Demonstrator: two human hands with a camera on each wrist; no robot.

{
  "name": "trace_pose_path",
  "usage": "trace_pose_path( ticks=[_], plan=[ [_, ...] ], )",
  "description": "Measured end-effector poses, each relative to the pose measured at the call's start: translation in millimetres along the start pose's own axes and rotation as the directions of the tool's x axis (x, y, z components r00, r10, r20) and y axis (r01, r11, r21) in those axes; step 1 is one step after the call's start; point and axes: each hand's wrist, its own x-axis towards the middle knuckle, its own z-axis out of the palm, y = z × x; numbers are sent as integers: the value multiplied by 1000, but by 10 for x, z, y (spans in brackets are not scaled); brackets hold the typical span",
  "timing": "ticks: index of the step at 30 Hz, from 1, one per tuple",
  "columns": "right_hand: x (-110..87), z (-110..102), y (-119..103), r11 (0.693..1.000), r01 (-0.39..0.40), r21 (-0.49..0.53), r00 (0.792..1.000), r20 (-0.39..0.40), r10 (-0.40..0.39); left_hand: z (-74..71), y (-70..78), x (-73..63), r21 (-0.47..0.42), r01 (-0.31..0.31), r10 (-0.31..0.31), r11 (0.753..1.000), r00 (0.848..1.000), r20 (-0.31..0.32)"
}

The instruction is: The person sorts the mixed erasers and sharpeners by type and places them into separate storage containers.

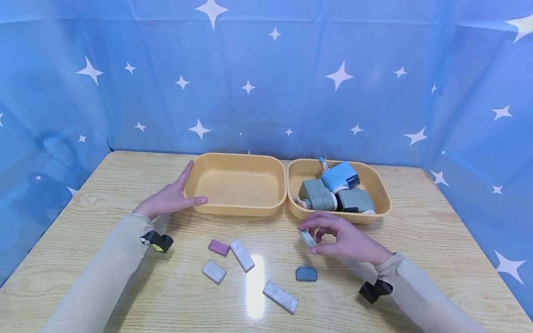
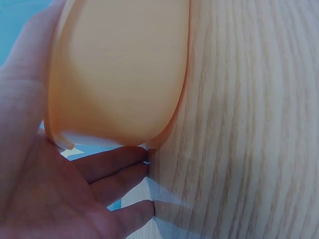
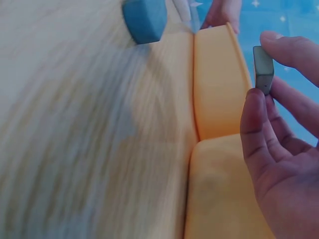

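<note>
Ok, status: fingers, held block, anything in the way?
Right fingers pinching grey-green block, off table. Left fingers touching left tray. Possible obstruction: three containers in right tray.

A small grey-green rectangular block [image 1: 307,238], material unclear, is held tilted above the wood-grained desk [image 1: 175,286]; an open-topped yellow-orange plastic bin [image 1: 237,185] sits upright near the desk's far edge.
</note>
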Motion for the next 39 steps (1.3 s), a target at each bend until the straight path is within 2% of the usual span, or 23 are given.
trace_pose_path(
  ticks=[11,27,39],
  plan=[
    [177,14,-116,999,43,33,999,16,-43,-1,4,-2,-7,13,-13,1000,1000,1],
    [404,-31,-250,999,20,33,998,64,-22,0,11,8,-10,9,-9,1000,1000,4],
    [555,-52,-269,999,54,1,996,66,-54,1,16,3,-26,10,-10,1000,1000,5]
  ],
)
